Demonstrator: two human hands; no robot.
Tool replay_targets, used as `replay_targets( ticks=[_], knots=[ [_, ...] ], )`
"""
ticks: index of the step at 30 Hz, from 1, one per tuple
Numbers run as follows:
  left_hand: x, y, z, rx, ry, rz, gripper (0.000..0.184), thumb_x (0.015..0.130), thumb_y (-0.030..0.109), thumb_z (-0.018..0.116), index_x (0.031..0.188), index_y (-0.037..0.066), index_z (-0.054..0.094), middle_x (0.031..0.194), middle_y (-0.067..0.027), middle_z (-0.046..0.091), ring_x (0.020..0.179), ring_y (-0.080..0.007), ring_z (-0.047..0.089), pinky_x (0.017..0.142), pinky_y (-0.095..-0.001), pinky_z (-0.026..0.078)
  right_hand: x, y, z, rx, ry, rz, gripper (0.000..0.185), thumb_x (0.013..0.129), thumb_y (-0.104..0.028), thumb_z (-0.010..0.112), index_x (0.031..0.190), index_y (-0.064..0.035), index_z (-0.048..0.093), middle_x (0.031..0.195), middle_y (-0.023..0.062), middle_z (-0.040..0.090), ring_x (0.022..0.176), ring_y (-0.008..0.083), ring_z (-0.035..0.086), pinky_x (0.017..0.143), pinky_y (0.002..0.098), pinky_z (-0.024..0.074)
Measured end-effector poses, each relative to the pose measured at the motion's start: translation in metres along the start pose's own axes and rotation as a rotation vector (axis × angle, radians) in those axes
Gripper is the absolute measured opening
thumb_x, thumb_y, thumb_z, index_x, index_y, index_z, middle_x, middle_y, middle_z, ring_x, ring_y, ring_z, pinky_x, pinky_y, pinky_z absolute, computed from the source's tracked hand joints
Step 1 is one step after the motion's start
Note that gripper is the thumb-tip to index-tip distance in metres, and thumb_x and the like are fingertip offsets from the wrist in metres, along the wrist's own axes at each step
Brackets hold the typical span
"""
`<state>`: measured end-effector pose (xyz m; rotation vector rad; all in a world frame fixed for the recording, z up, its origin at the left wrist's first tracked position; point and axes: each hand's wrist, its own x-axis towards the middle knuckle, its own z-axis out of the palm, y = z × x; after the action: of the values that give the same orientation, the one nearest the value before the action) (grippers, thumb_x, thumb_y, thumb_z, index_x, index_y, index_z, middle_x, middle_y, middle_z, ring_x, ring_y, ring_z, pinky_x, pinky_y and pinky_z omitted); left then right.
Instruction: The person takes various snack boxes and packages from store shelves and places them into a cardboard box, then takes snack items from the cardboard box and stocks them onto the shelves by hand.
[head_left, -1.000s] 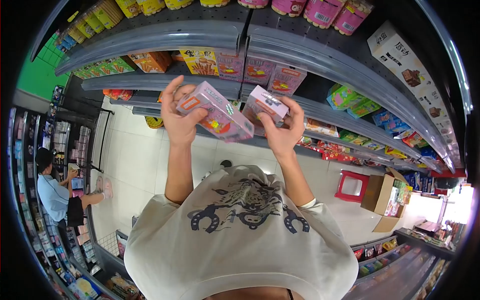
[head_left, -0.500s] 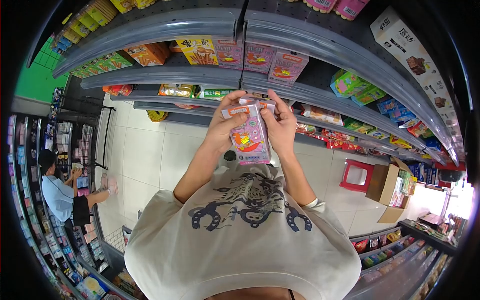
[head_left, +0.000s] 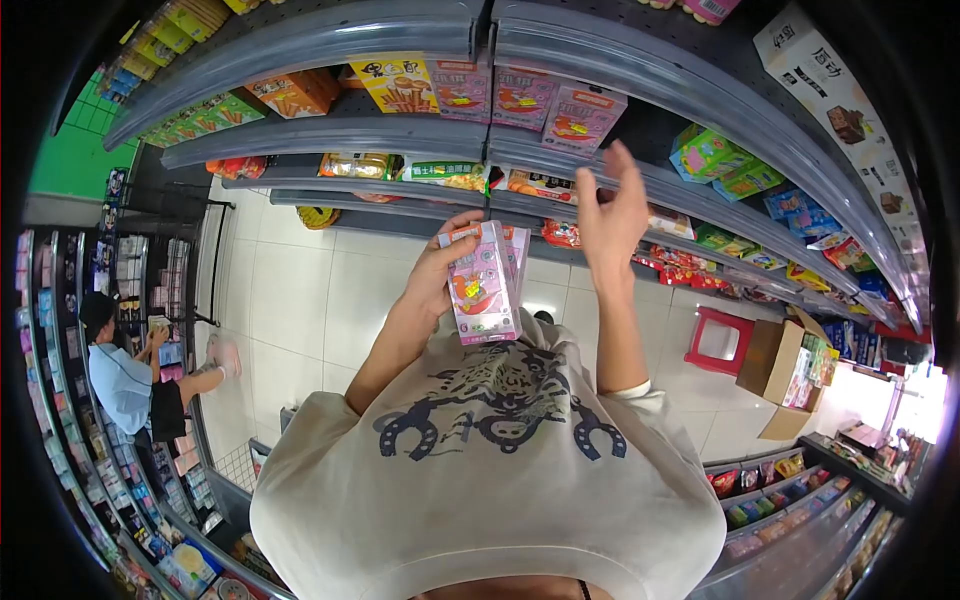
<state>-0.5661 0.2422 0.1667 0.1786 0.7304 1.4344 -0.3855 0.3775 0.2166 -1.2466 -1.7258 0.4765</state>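
Two pink snack boxes (head_left: 484, 290) are gripped together in my left hand (head_left: 433, 268), one largely behind the other, in front of my chest. The thumb lies on the front box near its top. My right hand (head_left: 613, 217) is raised to the right of the boxes, empty, with its fingers apart. It is just below a pink box (head_left: 583, 117) of the same design on the shelf. More such pink boxes (head_left: 522, 98) stand to the left of that one, beside a yellow box (head_left: 394, 87).
Shelf edges (head_left: 330, 141) curve across the top, with green packs (head_left: 712, 160) at right. A large white carton (head_left: 840, 110) is at upper right. A red stool (head_left: 718, 339) and cardboard box (head_left: 775, 360) stand on the floor. Another person (head_left: 122, 375) sits at left.
The two boxes, first held apart in separate hands, came together and are now both in my left hand. My right hand has let go and moved up and right, toward the shelf.
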Motion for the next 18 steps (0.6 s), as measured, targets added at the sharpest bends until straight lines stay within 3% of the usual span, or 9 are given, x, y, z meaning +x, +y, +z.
replay_targets(
  ticks=[3, 7, 11, 18],
  knots=[
    [-0.002, 0.002, -0.003, 0.024, 0.003, 0.017, 0.047, 0.084, 0.004, 0.064, 0.129, 0.004, 0.046, 0.112, -0.0122, 0.063, 0.096, -0.0208, 0.066, 0.083, -0.0352, 0.057, 0.025, -0.008, 0.007, -0.190, 0.144, -0.205, 0.073, 0.072, -0.030, 0.077, 0.129, 0.0018, 0.045, 0.123, 0.0212, 0.052, 0.111, 0.0355, 0.050, 0.090, 0.0424, 0.0435],
    [-0.003, 0.007, -0.004, 0.076, 0.046, 0.043, 0.048, 0.083, 0.002, 0.065, 0.128, 0.004, 0.047, 0.109, -0.0117, 0.064, 0.093, -0.0190, 0.066, 0.080, -0.0332, 0.057, 0.045, -0.018, 0.023, -0.279, 0.237, -0.332, 0.084, 0.063, -0.033, 0.080, 0.130, 0.0007, 0.043, 0.126, 0.0224, 0.046, 0.113, 0.0374, 0.046, 0.095, 0.0450, 0.0386],
    [-0.009, 0.010, -0.007, 0.091, 0.073, 0.090, 0.047, 0.083, 0.001, 0.065, 0.127, 0.004, 0.048, 0.107, -0.0112, 0.064, 0.091, -0.0180, 0.066, 0.078, -0.0313, 0.056, 0.052, -0.012, 0.037, -0.334, 0.187, -0.354, 0.082, 0.062, -0.029, 0.082, 0.129, -0.0010, 0.045, 0.129, 0.0235, 0.041, 0.117, 0.0417, 0.041, 0.099, 0.0508, 0.0338],
    [-0.013, 0.011, -0.017, 0.097, 0.063, 0.112, 0.047, 0.084, 0.002, 0.065, 0.128, 0.004, 0.048, 0.108, -0.0116, 0.064, 0.093, -0.0190, 0.066, 0.080, -0.0320, 0.057, 0.052, -0.009, 0.026, -0.250, 0.169, -0.319, 0.067, 0.062, -0.014, 0.083, 0.120, -0.0058, 0.051, 0.130, 0.0216, 0.043, 0.120, 0.0391, 0.042, 0.104, 0.0493, 0.0336]
  ],
)
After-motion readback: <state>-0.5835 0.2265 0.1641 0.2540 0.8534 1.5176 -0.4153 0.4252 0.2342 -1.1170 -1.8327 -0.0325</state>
